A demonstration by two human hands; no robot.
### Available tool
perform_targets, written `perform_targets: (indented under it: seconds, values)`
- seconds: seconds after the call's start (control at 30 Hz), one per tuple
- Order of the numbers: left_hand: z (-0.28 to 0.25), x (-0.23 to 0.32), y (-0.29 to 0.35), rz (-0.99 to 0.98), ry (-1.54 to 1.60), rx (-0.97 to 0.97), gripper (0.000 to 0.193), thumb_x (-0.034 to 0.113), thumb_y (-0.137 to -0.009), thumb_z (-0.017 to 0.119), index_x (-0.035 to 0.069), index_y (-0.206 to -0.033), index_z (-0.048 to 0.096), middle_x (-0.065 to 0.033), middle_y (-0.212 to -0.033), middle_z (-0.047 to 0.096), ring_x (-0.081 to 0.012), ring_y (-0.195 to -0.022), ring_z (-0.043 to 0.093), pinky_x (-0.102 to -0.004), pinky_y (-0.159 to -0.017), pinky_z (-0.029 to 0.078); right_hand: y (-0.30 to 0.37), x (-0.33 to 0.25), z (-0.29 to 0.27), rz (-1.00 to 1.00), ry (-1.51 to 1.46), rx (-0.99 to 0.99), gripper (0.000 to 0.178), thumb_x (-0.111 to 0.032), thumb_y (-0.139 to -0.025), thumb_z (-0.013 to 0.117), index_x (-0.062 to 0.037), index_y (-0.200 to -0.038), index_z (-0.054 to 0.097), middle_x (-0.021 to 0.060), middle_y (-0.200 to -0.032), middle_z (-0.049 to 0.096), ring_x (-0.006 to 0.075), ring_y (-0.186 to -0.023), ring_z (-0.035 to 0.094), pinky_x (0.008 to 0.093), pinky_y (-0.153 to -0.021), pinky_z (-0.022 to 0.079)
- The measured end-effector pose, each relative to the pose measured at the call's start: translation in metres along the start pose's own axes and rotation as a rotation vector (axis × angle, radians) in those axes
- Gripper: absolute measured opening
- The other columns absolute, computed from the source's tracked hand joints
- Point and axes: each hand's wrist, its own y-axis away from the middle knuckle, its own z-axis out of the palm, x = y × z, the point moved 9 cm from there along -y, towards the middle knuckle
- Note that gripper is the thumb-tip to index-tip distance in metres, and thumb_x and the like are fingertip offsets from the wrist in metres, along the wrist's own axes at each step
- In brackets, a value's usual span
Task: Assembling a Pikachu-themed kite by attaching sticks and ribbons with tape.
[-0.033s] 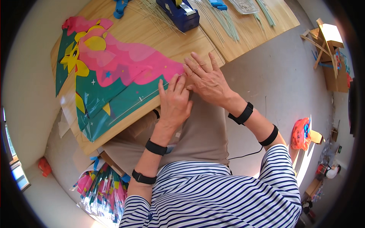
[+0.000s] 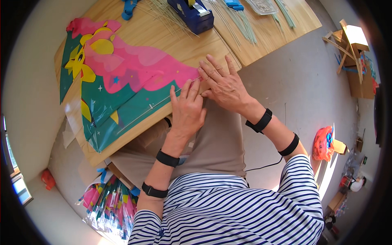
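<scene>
Pink, green and yellow sheet point(image 2: 139, 61) lies on wooden surface point(image 2: 151, 36), mostly left of dark-blue tape dispenser point(image 2: 191, 17) and nearer person. Pale thin rod point(image 2: 163, 99) runs along sheet's near edge. Left hand point(image 2: 188, 109), nearer person than dispenser, has fingertips on sheet's right tip; whether they pinch, cannot tell. Right hand point(image 2: 224, 90), also nearer person than dispenser, rests across same tip, fingers extended and apart. Step in hand appears to be pressing or smoothing tip; next move seems to call for light, steady fingertip pressure along edge.
</scene>
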Motion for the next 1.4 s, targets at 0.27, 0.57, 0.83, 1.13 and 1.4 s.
perform_targets:
  seconds: [0.27,0.57,0.83,1.13,1.4]
  values:
    - [0.001,-0.003,0.001,0.001,-0.005,-0.012,0.033,0.015,-0.072,0.078,0.003,-0.101,0.066,-0.0140,-0.152,0.046,-0.0330,-0.142,0.040,-0.0672,-0.113,0.026,0.002,0.026,0.012,0.151,0.026,-0.026,0.077,-0.059,-0.093,0.053,-0.0051,-0.148,0.048,0.0077,-0.161,0.036,0.0274,-0.153,0.024,0.0586,-0.124,0.009]
    - [-0.011,-0.006,0.008,0.026,0.137,0.039,0.026,0.007,-0.073,0.074,0.000,-0.096,0.064,-0.0187,-0.152,0.044,-0.0372,-0.143,0.040,-0.0622,-0.115,0.028,0.005,0.001,0.012,-0.045,-0.116,-0.008,0.072,-0.057,-0.097,0.052,-0.0060,-0.147,0.049,0.0100,-0.158,0.041,0.0271,-0.153,0.025,0.0583,-0.123,0.012]
    - [-0.046,-0.010,0.053,-0.017,0.074,0.068,0.026,0.008,-0.073,0.077,0.001,-0.094,0.064,-0.0172,-0.138,0.057,-0.0373,-0.137,0.046,-0.0609,-0.115,0.029,-0.014,-0.008,0.003,-0.052,-0.101,-0.075,0.063,-0.049,-0.098,0.056,-0.0081,-0.145,0.051,0.0085,-0.157,0.043,0.0285,-0.149,0.034,0.0582,-0.123,0.018]
    - [-0.066,-0.027,0.099,-0.097,0.056,0.089,0.026,0.009,-0.072,0.077,0.003,-0.094,0.065,-0.0171,-0.131,0.061,-0.0370,-0.132,0.051,-0.0596,-0.114,0.031,-0.020,0.018,0.014,0.162,-0.549,-0.156,0.054,-0.037,-0.099,0.063,-0.0059,-0.142,0.056,0.0092,-0.146,0.056,0.0250,-0.140,0.047,0.0534,-0.120,0.026]
    - [-0.084,-0.038,0.118,-0.166,0.105,0.118,0.019,0.010,-0.077,0.073,0.002,-0.091,0.062,-0.0197,-0.129,0.060,-0.0386,-0.129,0.052,-0.0607,-0.116,0.027,-0.097,0.157,-0.045,0.650,-0.854,0.650,0.034,-0.025,-0.093,0.069,0.0018,-0.113,0.072,0.0108,-0.080,0.072,0.0169,-0.069,0.065,0.0323,-0.067,0.052]
